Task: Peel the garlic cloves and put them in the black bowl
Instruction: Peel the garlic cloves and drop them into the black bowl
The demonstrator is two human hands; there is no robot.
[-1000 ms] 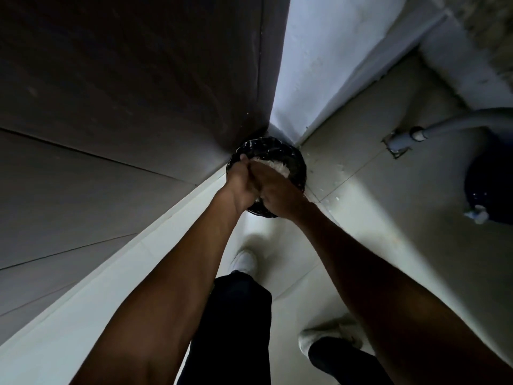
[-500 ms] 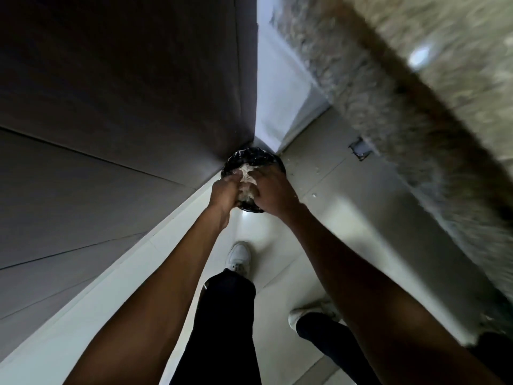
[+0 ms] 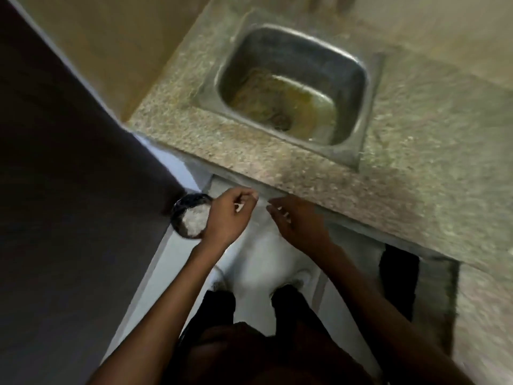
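A round black container stands on the floor in the corner, below the counter's left end. It holds a heap of white garlic peels. My left hand is beside it on its right, fingers curled and pinching a small white scrap of peel. My right hand is a little apart to the right, below the counter edge. Its fingers are loosely bent and white flecks stick to the tips. No whole garlic clove shows. The frame is blurred.
A speckled stone counter runs across the top, with a steel sink set into it and yellowish water at the sink's bottom. A dark panel fills the left side. My legs and white shoes stand on the pale floor.
My hands were pressed together over the black container; now they have parted and lifted to its right. The view has swung up, so the counter and sink show.
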